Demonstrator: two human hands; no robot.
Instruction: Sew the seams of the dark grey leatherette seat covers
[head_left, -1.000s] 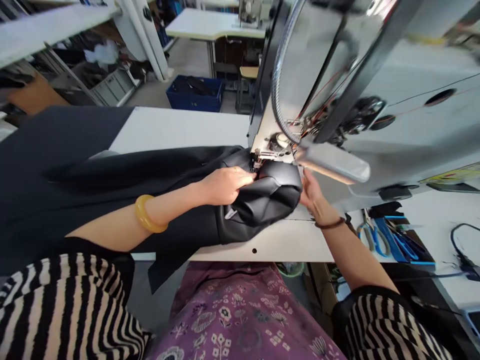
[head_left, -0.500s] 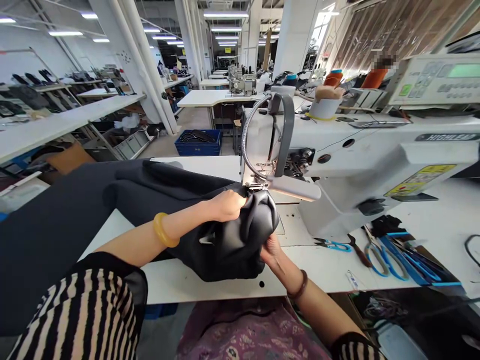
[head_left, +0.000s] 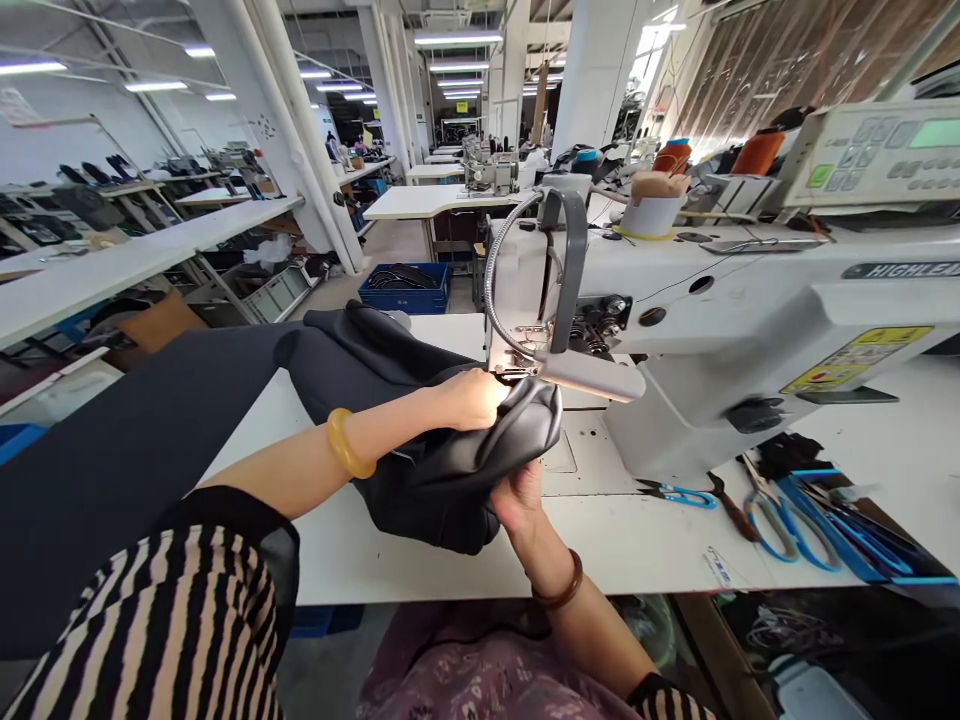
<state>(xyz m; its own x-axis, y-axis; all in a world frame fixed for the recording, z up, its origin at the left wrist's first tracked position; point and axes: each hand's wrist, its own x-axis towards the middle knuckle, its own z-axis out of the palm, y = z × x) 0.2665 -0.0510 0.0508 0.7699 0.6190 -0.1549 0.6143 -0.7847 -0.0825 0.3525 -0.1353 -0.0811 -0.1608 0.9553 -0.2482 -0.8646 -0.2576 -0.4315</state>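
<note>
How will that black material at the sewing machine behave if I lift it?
The black material is probably floppy, since it bunches into loose folds near the left hand and right hand. Its smooth sheen suggests it may slip. It likely won't roll, given its slumped, irregular shape.

Black workpiece (head_left: 442,490): looked leathery, smooth, softly glossy | sewing machine (head_left: 697,340): looked smooth, painted | lamp neck (head_left: 490,268): was ribbed, shiny metal | tabletop (head_left: 600,540): looked smooth | blue bin (head_left: 405,299): looked plastic
</note>
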